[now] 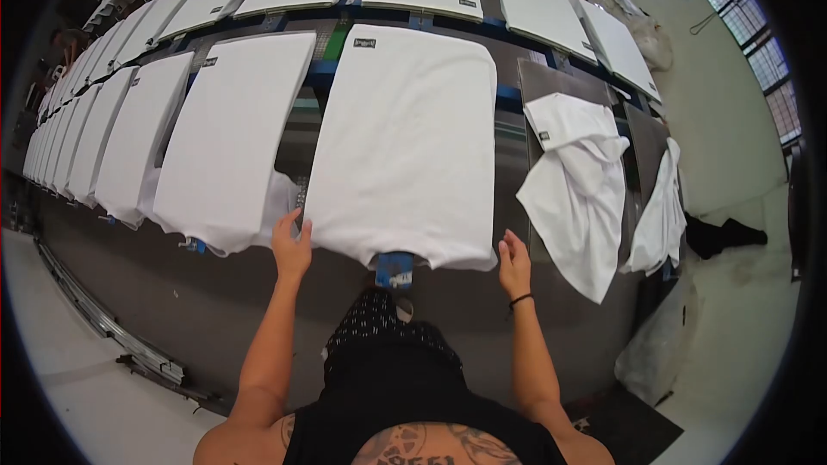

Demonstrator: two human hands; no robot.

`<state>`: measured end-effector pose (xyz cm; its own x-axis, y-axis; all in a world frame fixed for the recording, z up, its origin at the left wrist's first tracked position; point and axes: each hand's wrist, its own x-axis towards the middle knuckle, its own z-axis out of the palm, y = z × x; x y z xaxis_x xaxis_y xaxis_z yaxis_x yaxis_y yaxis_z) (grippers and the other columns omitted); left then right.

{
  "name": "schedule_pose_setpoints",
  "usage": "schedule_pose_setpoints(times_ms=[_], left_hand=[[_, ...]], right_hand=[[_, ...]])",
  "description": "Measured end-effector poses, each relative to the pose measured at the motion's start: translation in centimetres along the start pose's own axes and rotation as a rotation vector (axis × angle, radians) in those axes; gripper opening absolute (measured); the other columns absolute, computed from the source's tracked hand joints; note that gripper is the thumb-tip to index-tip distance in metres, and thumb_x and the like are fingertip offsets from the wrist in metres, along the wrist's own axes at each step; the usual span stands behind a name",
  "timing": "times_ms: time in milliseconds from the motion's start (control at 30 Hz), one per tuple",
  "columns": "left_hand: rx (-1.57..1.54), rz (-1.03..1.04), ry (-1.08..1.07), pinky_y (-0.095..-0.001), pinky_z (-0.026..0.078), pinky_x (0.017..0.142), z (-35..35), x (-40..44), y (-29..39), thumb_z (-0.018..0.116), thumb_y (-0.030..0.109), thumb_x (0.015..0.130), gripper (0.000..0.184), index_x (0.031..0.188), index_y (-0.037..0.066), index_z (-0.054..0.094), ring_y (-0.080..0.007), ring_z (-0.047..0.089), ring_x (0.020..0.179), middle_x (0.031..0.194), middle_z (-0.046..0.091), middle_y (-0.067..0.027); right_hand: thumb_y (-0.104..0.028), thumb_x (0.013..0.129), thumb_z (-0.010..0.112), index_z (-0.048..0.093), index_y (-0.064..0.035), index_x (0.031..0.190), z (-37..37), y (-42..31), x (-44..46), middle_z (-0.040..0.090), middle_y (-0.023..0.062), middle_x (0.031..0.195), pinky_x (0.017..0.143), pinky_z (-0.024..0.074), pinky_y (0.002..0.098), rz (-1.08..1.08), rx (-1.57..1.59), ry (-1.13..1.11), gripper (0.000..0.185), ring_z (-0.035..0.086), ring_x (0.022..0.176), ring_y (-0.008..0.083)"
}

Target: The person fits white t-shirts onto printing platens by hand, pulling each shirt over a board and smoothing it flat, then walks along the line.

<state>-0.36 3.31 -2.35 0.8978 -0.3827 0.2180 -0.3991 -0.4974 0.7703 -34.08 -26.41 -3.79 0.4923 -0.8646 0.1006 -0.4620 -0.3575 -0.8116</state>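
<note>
1. Head view, the shirt: a white shirt lies spread flat straight ahead, at 12 o'clock from the body, its long axis running from 6 to 12, with a blue piece showing at its 6 o'clock edge.
2. Head view, left hand: the left hand has thumb and fingers loosely apart, holding nothing, beside the shirt's near corner; the shirt's middle lies towards 1–2 o'clock. A flat neighbouring shirt is at 11.
3. Head view, right hand: the right hand, fingers together, is at the opposite near corner; whether it pinches cloth I cannot tell. The shirt's middle lies towards 10–11 o'clock, a crumpled shirt at 1. Both hands seem about equally near.
</note>
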Motion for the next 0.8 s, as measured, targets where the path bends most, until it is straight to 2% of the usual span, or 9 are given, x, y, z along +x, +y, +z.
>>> schedule_pose_setpoints(times_ms=[200, 267, 333, 400, 467, 533, 633, 733, 800], left_hand=[[0.037, 0.166, 0.018, -0.0393, 0.045, 0.084, 11.0, 21.5, 2.9, 0.064, 0.028, 0.082, 0.034, 0.102, 0.001, 0.063, -0.0335, 0.058, 0.095, 0.101, 0.063, -0.0167], [0.040, -0.017, -0.137, -0.0396, 0.047, 0.080, 14.3, 29.8, 5.2, 0.064, 0.032, 0.080, 0.035, 0.099, 0.002, 0.065, -0.0343, 0.061, 0.090, 0.094, 0.065, -0.0169], [0.151, -0.055, -0.107, -0.0386, 0.048, 0.076, 18.7, 37.5, 4.5, 0.067, 0.033, 0.078, 0.036, 0.099, 0.005, 0.066, -0.0335, 0.063, 0.085, 0.090, 0.066, -0.0164], [-0.034, -0.171, -0.023, -0.0368, 0.049, 0.074, 23.7, 43.4, 1.1, 0.071, 0.032, 0.074, 0.033, 0.096, 0.008, 0.069, -0.0307, 0.064, 0.081, 0.087, 0.067, -0.0154], [-0.063, -0.236, -0.070, -0.0352, 0.049, 0.072, 23.6, 44.4, 3.0, 0.074, 0.030, 0.072, 0.030, 0.090, 0.007, 0.071, -0.0275, 0.066, 0.076, 0.082, 0.068, -0.0140], [0.000, -0.230, 0.023, -0.0352, 0.049, 0.069, 23.6, 44.0, 3.8, 0.073, 0.027, 0.073, 0.023, 0.081, 0.005, 0.071, -0.0260, 0.065, 0.069, 0.073, 0.067, -0.0123], [0.005, -0.098, 0.121, -0.0340, 0.048, 0.064, 23.6, 44.7, 3.2, 0.070, 0.024, 0.077, 0.020, 0.075, 0.004, 0.068, -0.0232, 0.063, 0.064, 0.068, 0.066, -0.0102], [-0.172, -0.150, 0.185, -0.0299, 0.047, 0.062, 24.4, 47.4, 1.1, 0.070, 0.022, 0.078, 0.019, 0.077, 0.003, 0.069, -0.0178, 0.061, 0.064, 0.069, 0.066, -0.0088], [-0.243, -0.265, 0.163, -0.0297, 0.047, 0.062, 24.9, 49.0, 0.6, 0.070, 0.021, 0.078, 0.019, 0.078, 0.003, 0.070, -0.0165, 0.060, 0.064, 0.070, 0.066, -0.0092]], right_hand=[[-0.027, 0.091, 0.055, 0.053, 0.0010, 0.120, 5.7, -1.8, 22.8, 0.062, 0.0131, 0.098, 0.078, 0.0478, 0.0298, -0.105, 0.038, 0.032, 0.040, 0.060, 0.082, 0.0200], [-0.034, 0.091, 0.052, 0.055, 0.0004, 0.116, 7.3, -1.5, 31.7, 0.063, 0.0121, 0.102, 0.078, 0.0481, 0.0305, -0.079, -0.073, -0.035, 0.043, 0.061, 0.081, 0.0219], [-0.040, 0.093, 0.048, 0.059, -0.0043, 0.111, 9.8, -0.4, 40.2, 0.064, 0.0084, 0.103, 0.083, 0.0467, 0.0329, 0.530, 0.427, -0.199, 0.042, 0.060, 0.092, 0.0216], [-0.042, 0.092, 0.049, 0.060, -0.0051, 0.107, 10.3, -1.6, 44.3, 0.064, 0.0080, 0.100, 0.081, 0.0473, 0.0340, 0.765, 0.757, -0.251, 0.041, 0.059, 0.090, 0.0190], [-0.040, 0.092, 0.050, 0.060, -0.0027, 0.107, 11.7, 1.1, 48.2, 0.064, 0.0093, 0.101, 0.085, 0.0469, 0.0371, 0.762, 0.914, -0.332, 0.041, 0.059, 0.093, 0.0191], [-0.032, 0.090, 0.057, 0.060, 0.0004, 0.104, 12.3, 3.3, 50.2, 0.063, 0.0105, 0.097, 0.080, 0.0490, 0.0347, 0.714, 0.894, -0.438, 0.036, 0.060, 0.087, 0.0225], [-0.022, 0.089, 0.058, 0.062, 0.0010, 0.101, 12.2, 2.5, 50.7, 0.064, 0.0104, 0.094, 0.080, 0.0498, 0.0372, 0.650, 0.845, -0.280, 0.026, 0.060, 0.090, 0.0223], [-0.017, 0.080, 0.068, 0.062, 0.0031, 0.101, 12.9, 2.8, 53.5, 0.065, 0.0102, 0.092, 0.071, 0.0513, 0.0318, 0.350, 0.627, 0.047, 0.030, 0.061, 0.076, 0.0180], [-0.015, 0.074, 0.073, 0.066, 0.0024, 0.092, 13.6, 1.1, 55.5, 0.067, 0.0092, 0.084, 0.067, 0.0486, 0.0278, 0.277, 0.503, 0.120, 0.026, 0.060, 0.069, 0.0164]])
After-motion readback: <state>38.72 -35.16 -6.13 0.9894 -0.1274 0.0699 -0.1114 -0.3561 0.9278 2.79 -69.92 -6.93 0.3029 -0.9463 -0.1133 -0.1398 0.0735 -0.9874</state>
